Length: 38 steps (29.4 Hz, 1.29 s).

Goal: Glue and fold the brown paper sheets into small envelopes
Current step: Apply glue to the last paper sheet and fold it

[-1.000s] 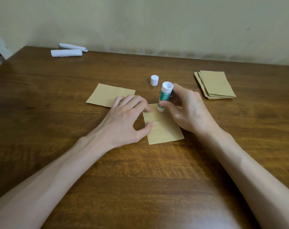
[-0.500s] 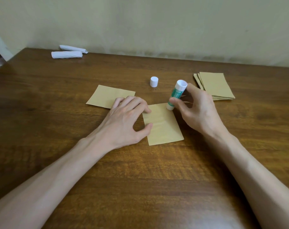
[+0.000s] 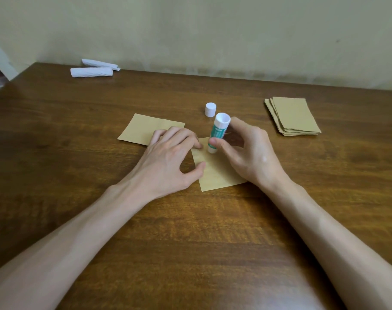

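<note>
My right hand (image 3: 246,153) grips the glue stick (image 3: 218,133) upright, tip down on the brown paper sheet (image 3: 217,173), which my left hand (image 3: 168,159) pins flat to the desk (image 3: 190,242) with spread fingers.

The surface (image 3: 213,231) is dark brown wood with streaky grain. The sheets (image 3: 217,173) and the far-right stack (image 3: 293,115) are plain tan-brown. The glue stick (image 3: 217,133) is white with a green patterned label; its cap (image 3: 210,109) white. Far-left rolls (image 3: 90,72) are white.
</note>
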Tool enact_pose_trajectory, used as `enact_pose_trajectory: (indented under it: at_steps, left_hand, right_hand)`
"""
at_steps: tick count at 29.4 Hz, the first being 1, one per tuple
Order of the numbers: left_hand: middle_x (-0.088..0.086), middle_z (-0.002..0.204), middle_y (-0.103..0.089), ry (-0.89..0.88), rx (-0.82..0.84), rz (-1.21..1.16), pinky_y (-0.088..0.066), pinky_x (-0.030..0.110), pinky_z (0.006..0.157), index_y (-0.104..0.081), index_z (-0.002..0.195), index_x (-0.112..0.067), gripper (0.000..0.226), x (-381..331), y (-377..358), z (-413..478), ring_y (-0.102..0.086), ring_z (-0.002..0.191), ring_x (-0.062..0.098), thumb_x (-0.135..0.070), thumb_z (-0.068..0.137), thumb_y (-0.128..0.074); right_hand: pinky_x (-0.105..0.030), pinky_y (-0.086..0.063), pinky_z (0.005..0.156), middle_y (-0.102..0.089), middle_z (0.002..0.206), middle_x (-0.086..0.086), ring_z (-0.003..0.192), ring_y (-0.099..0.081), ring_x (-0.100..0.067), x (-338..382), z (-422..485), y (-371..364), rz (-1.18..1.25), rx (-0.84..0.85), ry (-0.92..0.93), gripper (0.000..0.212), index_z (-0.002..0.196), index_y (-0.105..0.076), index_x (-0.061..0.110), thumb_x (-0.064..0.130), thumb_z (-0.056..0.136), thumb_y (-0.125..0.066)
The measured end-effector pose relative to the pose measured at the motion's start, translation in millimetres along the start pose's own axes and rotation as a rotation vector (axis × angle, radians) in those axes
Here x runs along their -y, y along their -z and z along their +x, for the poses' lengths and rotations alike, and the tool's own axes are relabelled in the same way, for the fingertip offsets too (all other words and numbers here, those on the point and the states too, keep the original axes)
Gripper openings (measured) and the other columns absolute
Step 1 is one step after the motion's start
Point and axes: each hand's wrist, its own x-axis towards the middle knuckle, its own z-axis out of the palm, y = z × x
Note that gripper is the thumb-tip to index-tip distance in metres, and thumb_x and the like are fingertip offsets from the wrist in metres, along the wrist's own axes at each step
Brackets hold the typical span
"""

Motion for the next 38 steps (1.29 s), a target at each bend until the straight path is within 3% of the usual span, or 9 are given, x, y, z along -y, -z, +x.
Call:
enact_pose_trajectory:
  at_steps: [10,14,19,21,25,28,32,36,38]
  left_hand:
    - [-0.018,0.128,-0.055,0.011,0.014,-0.011,-0.026,0.029,0.107,-0.063,0.123,-0.028,0.047,-3,-1,0,-0.046,0.127,0.007,-0.060,0.094,-0.044]
    - [-0.018,0.129,-0.054,0.011,0.018,-0.014,-0.026,0.029,0.107,-0.063,0.124,-0.027,0.048,-2,-1,0,-0.046,0.128,0.007,-0.060,0.094,-0.045]
    - [-0.018,0.128,-0.054,0.009,0.012,-0.014,-0.025,0.028,0.107,-0.063,0.124,-0.027,0.047,-2,-1,0,-0.046,0.127,0.007,-0.059,0.094,-0.046]
    - [-0.018,0.127,-0.054,0.007,0.013,-0.013,-0.026,0.028,0.107,-0.063,0.123,-0.027,0.047,-3,0,0,-0.046,0.127,0.007,-0.059,0.094,-0.046]
    - [-0.018,0.127,-0.055,0.005,0.013,-0.013,-0.026,0.028,0.107,-0.063,0.123,-0.027,0.046,-3,0,0,-0.046,0.126,0.007,-0.059,0.094,-0.046]
    - [-0.018,0.127,-0.055,0.011,0.006,-0.019,-0.027,0.030,0.108,-0.063,0.123,-0.027,0.046,-1,0,0,-0.046,0.127,0.007,-0.059,0.094,-0.046]
    - [-0.019,0.127,-0.054,0.022,0.011,-0.012,-0.024,0.026,0.105,-0.063,0.123,-0.028,0.047,1,0,1,-0.044,0.128,0.006,-0.060,0.094,-0.045]
    - [-0.018,0.129,-0.054,0.022,0.021,-0.007,-0.025,0.029,0.106,-0.063,0.125,-0.029,0.049,1,1,1,-0.043,0.129,0.006,-0.061,0.094,-0.044]
    - [-0.018,0.129,-0.054,0.022,0.020,-0.008,-0.027,0.030,0.107,-0.063,0.125,-0.029,0.048,1,1,1,-0.044,0.129,0.006,-0.061,0.094,-0.044]
  right_hand:
    - [-0.033,-0.059,0.086,-0.074,0.099,0.006,0.096,-0.073,-0.013,0,-1,6,-0.182,-0.003,-0.027,0.023,0.109,-0.064,0.013,0.031,0.098,-0.074]
    - [-0.030,-0.057,0.081,-0.075,0.099,0.005,0.094,-0.074,-0.015,-5,-1,11,-0.236,-0.034,-0.051,0.023,0.104,-0.061,0.014,0.032,0.097,-0.073]
    - [-0.043,-0.061,0.083,-0.076,0.102,0.001,0.095,-0.074,-0.019,-7,-3,16,-0.263,-0.041,-0.051,0.023,0.105,-0.062,0.012,0.031,0.097,-0.072]
    - [-0.040,-0.060,0.083,-0.075,0.103,0.002,0.094,-0.073,-0.017,-7,-3,16,-0.269,-0.037,-0.062,0.024,0.107,-0.063,0.012,0.032,0.097,-0.072]
    - [-0.017,-0.055,0.083,-0.071,0.102,0.014,0.090,-0.067,0.004,-9,-2,22,-0.118,-0.117,-0.164,0.024,0.112,-0.067,0.014,0.034,0.099,-0.072]
    - [-0.020,-0.057,0.083,-0.073,0.103,0.009,0.096,-0.070,0.001,-8,-1,24,-0.016,-0.270,-0.158,0.024,0.112,-0.066,0.012,0.033,0.101,-0.071]
    - [-0.019,-0.057,0.086,-0.073,0.104,0.007,0.099,-0.071,-0.001,-4,-2,14,0.007,-0.124,-0.052,0.023,0.112,-0.066,0.011,0.030,0.101,-0.071]
    - [-0.031,-0.059,0.092,-0.073,0.107,0.010,0.103,-0.071,-0.003,-4,-3,7,0.003,0.055,-0.037,0.022,0.117,-0.066,0.014,0.029,0.100,-0.071]
    - [-0.037,-0.060,0.092,-0.074,0.106,0.008,0.102,-0.072,-0.007,-4,-3,5,0.005,0.052,-0.044,0.023,0.118,-0.065,0.015,0.029,0.100,-0.070]
